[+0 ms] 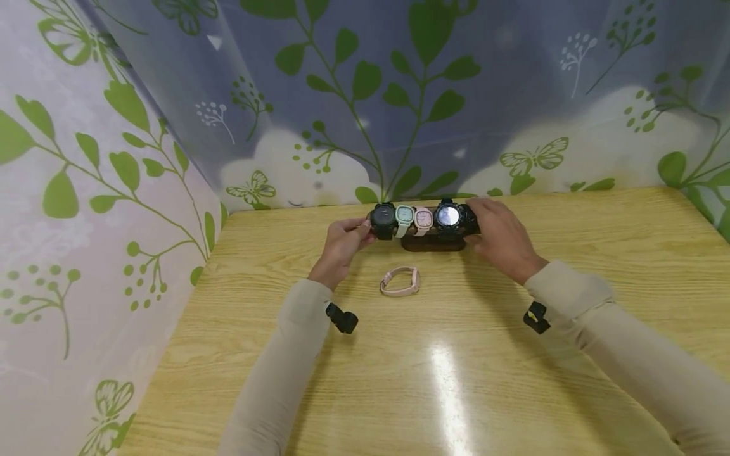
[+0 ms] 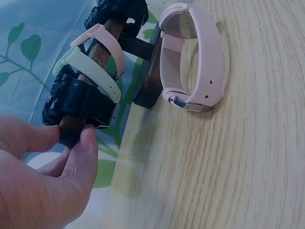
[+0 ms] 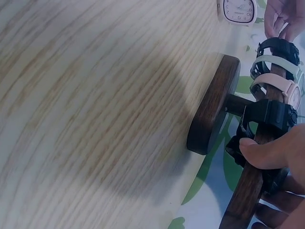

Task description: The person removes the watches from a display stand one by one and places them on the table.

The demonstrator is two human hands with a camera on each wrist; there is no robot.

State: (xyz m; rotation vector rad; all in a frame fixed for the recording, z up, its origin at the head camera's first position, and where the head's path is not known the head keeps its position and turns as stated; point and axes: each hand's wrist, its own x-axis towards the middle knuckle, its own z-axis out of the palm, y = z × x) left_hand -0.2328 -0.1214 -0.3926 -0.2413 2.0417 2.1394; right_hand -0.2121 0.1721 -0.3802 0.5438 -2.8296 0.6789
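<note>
A dark wooden watch stand (image 1: 433, 244) bears several watches on its crossbar. From the left, these are a black watch (image 1: 383, 215), a mint-green watch (image 1: 404, 216), a pink watch (image 1: 423, 218) and a black watch with a bright face (image 1: 448, 216). My left hand (image 2: 52, 176) pinches the bar's left end between thumb and fingers, beside the first black watch. At the other end my right hand (image 1: 502, 237) grips another black watch (image 3: 236, 149) round the bar, thumb on its strap. Much of that watch is hidden by the hand.
A second pink watch (image 1: 400, 291), its strap buckled into a loop, lies on its side on the wooden table (image 1: 399, 380), nearer than the stand. Close behind the stand hangs a leaf-patterned curtain (image 1: 342, 145), and another patterned cloth (image 1: 114, 221) borders the table's left side.
</note>
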